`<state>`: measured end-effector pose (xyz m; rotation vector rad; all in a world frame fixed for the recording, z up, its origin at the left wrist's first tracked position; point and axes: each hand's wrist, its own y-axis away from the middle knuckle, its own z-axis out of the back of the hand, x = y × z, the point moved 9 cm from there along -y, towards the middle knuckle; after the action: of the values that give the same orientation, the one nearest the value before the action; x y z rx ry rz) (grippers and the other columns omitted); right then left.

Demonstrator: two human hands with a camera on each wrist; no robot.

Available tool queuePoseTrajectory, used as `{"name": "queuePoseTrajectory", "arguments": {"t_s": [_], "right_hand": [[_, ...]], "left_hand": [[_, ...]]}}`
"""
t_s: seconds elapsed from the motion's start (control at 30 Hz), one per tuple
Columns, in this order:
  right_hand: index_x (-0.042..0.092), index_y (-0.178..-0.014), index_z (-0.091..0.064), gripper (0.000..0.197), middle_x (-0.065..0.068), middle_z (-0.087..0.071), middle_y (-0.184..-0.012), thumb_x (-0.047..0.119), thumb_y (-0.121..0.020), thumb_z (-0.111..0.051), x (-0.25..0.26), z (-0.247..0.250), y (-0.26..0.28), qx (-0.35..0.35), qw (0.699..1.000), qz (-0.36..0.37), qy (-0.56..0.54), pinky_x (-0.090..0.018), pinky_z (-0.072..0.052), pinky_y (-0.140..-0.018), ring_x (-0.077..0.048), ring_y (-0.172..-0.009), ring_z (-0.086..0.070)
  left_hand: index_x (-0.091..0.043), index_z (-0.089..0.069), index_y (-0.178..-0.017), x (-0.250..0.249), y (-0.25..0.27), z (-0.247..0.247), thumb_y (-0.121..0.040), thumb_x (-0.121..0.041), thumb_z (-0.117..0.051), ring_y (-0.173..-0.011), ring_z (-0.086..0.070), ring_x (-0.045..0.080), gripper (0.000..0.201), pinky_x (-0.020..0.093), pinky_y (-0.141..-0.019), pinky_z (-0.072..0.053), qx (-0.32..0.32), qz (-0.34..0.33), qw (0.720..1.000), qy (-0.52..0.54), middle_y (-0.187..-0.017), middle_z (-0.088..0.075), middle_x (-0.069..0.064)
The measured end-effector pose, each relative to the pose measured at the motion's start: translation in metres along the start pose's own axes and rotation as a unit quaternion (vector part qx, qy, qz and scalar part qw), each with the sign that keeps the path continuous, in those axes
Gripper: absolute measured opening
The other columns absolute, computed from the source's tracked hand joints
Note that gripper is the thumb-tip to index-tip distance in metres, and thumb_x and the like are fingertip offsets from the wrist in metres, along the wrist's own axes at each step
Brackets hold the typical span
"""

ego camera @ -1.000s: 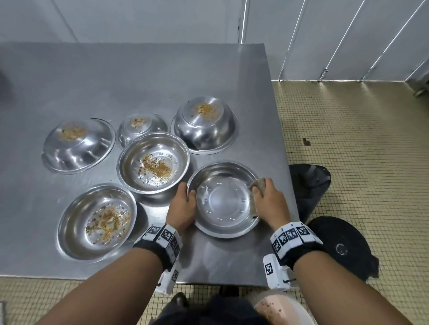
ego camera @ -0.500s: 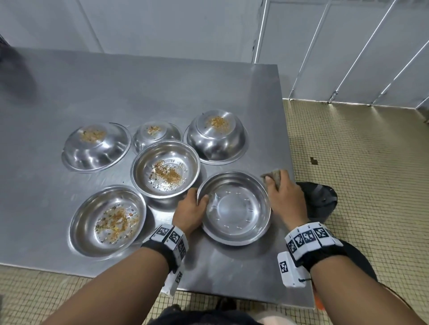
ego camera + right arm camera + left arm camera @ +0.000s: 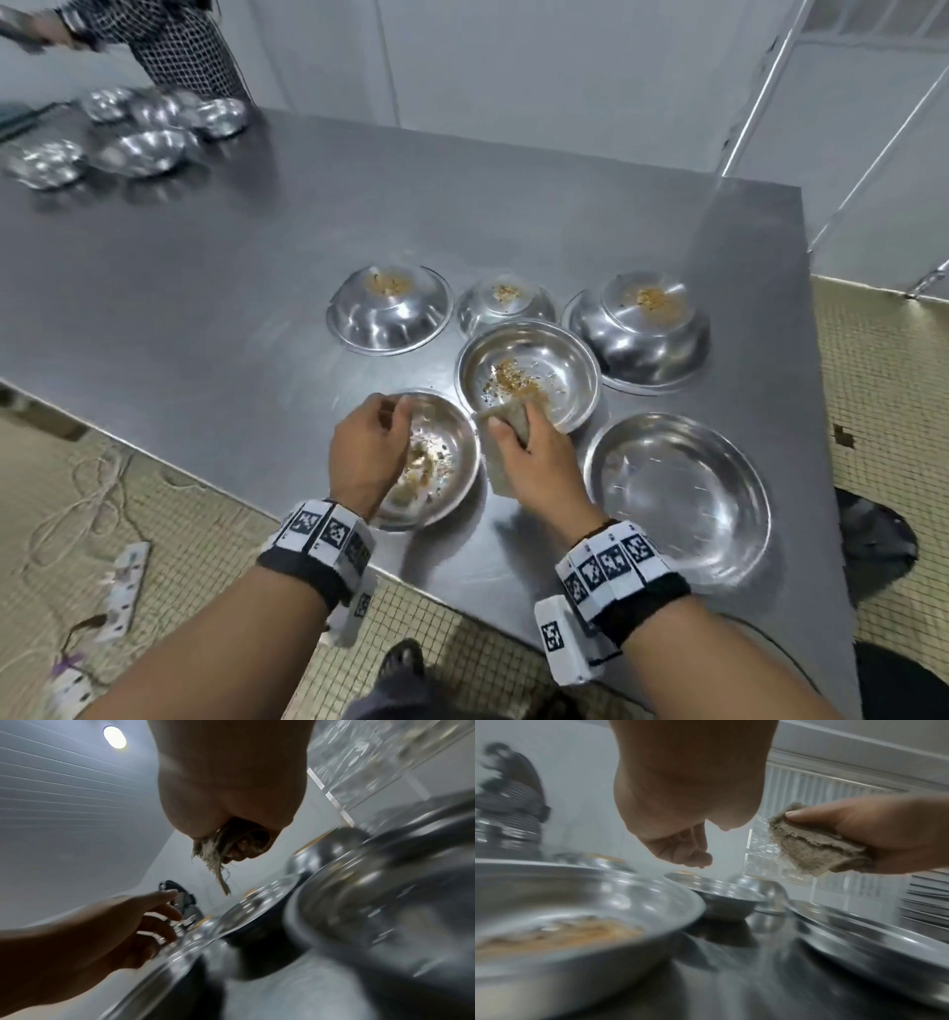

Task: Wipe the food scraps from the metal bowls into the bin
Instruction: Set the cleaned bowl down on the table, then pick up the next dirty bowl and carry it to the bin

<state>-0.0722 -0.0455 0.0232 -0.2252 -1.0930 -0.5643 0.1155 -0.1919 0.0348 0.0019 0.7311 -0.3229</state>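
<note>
My left hand (image 3: 375, 437) hovers over the front-left metal bowl (image 3: 452, 462), which holds food scraps; its fingers reach toward the far rim and hold nothing. The left wrist view shows the left hand (image 3: 680, 850) loosely curled above that bowl (image 3: 603, 902). My right hand (image 3: 539, 462) grips a grey cloth (image 3: 508, 421) just right of that bowl, above the table. The cloth (image 3: 808, 850) is folded under the thumb. A wiped bowl (image 3: 678, 493) sits at the front right. Behind it is another scrap bowl (image 3: 529, 380), then three upturned bowls (image 3: 390, 308) with scraps on top.
The steel table (image 3: 257, 308) ends close to my body and at the right. A black bin bag (image 3: 873, 539) lies on the tiled floor right of the table. Several more bowls (image 3: 138, 139) and another person (image 3: 179, 41) are at the far left. Cables and a power strip (image 3: 123, 580) lie left.
Both hands have left the wiped bowl and moved left. The left hand now hovers over the front-left scrap bowl, and the right hand carried the cloth along. My view swung left.
</note>
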Motion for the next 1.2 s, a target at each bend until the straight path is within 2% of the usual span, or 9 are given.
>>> {"name": "queuePoseTrajectory", "arguments": {"t_s": [0.1,0.17,0.23,0.43,0.6,0.8,1.0,1.1,1.2], "right_hand": [[0.025,-0.110,-0.054,0.018,0.009,-0.064,-0.095,0.042,-0.104,-0.052,-0.005,-0.048,-0.003,0.025,0.999,-0.039,0.014,-0.028,-0.044,-0.071,-0.014,-0.087,-0.062],[0.021,-0.108,-0.053,0.019,0.002,-0.064,-0.096,0.040,-0.104,-0.052,-0.015,-0.065,-0.004,0.001,0.996,-0.064,0.054,-0.032,-0.046,-0.077,-0.022,-0.089,-0.062],[0.022,-0.107,-0.053,0.019,0.000,-0.066,-0.098,0.041,-0.103,-0.051,-0.020,-0.072,-0.004,-0.042,0.992,-0.082,0.087,-0.037,-0.051,-0.081,-0.024,-0.091,-0.065],[0.024,-0.112,-0.048,0.022,-0.011,-0.066,-0.112,0.043,-0.103,-0.051,-0.031,-0.075,0.005,-0.118,0.972,-0.164,0.123,-0.038,-0.048,-0.086,-0.031,-0.096,-0.062],[0.019,-0.115,-0.048,0.027,-0.019,-0.068,-0.119,0.044,-0.106,-0.046,-0.034,-0.082,0.014,-0.100,0.965,-0.217,0.109,-0.036,-0.041,-0.082,-0.038,-0.107,-0.064],[0.021,-0.118,-0.052,0.025,-0.015,-0.070,-0.115,0.042,-0.107,-0.045,-0.039,-0.087,0.024,-0.118,0.962,-0.232,0.085,-0.033,-0.040,-0.079,-0.033,-0.098,-0.063],[0.020,-0.115,-0.052,0.026,-0.007,-0.068,-0.101,0.043,-0.107,-0.044,-0.038,-0.076,0.048,-0.168,0.956,-0.223,0.088,-0.035,-0.045,-0.075,-0.028,-0.086,-0.063],[0.020,-0.113,-0.052,0.026,-0.003,-0.065,-0.098,0.044,-0.107,-0.045,-0.043,-0.063,0.066,-0.191,0.950,-0.231,0.086,-0.033,-0.044,-0.073,-0.024,-0.084,-0.062],[0.021,-0.114,-0.054,0.026,-0.002,-0.066,-0.099,0.045,-0.106,-0.046,-0.051,-0.044,0.090,-0.221,0.943,-0.237,0.075,-0.038,-0.052,-0.078,-0.022,-0.087,-0.064]], "left_hand": [[-0.014,-0.065,-0.123,0.051,-0.018,0.013,-0.102,-0.049,-0.056,-0.109,-0.060,0.026,0.042,0.038,-0.091,-0.048,0.011,0.019,0.998,-0.055,-0.119,-0.066,0.011],[-0.014,-0.055,-0.139,0.078,-0.026,0.009,-0.100,-0.051,-0.057,-0.128,-0.051,0.034,0.054,0.048,-0.104,-0.045,0.057,0.041,0.993,-0.091,-0.138,-0.056,0.016],[-0.014,-0.044,-0.150,0.098,-0.032,-0.001,-0.100,-0.049,-0.058,-0.133,-0.048,0.038,0.062,0.052,-0.108,-0.044,0.116,0.067,0.987,-0.092,-0.145,-0.050,0.019],[-0.016,-0.040,-0.144,0.115,-0.032,-0.035,-0.105,-0.038,-0.054,-0.098,-0.071,0.032,0.047,0.045,-0.092,-0.057,0.263,0.045,0.963,-0.018,-0.115,-0.072,0.013],[-0.024,-0.045,-0.139,0.117,-0.031,-0.037,-0.107,-0.027,-0.047,-0.098,-0.069,0.030,0.032,0.051,-0.095,-0.056,0.297,0.038,0.952,0.063,-0.111,-0.071,0.008],[-0.036,-0.057,-0.119,0.110,-0.033,-0.031,-0.107,-0.028,-0.046,-0.102,-0.067,0.019,0.018,0.053,-0.096,-0.055,0.322,0.010,0.936,0.144,-0.109,-0.069,-0.006],[-0.034,-0.055,-0.126,0.090,-0.020,-0.031,-0.110,-0.028,-0.043,-0.104,-0.065,0.012,0.021,0.035,-0.084,-0.053,0.341,-0.013,0.921,0.190,-0.112,-0.067,-0.008],[-0.032,-0.054,-0.126,0.075,-0.007,-0.037,-0.110,-0.026,-0.043,-0.101,-0.064,0.009,0.021,0.031,-0.080,-0.050,0.350,-0.048,0.914,0.197,-0.111,-0.067,-0.008],[-0.030,-0.054,-0.126,0.058,0.010,-0.049,-0.110,-0.025,-0.044,-0.100,-0.064,0.008,0.020,0.030,-0.080,-0.050,0.368,-0.073,0.907,0.191,-0.109,-0.066,-0.008]]}}
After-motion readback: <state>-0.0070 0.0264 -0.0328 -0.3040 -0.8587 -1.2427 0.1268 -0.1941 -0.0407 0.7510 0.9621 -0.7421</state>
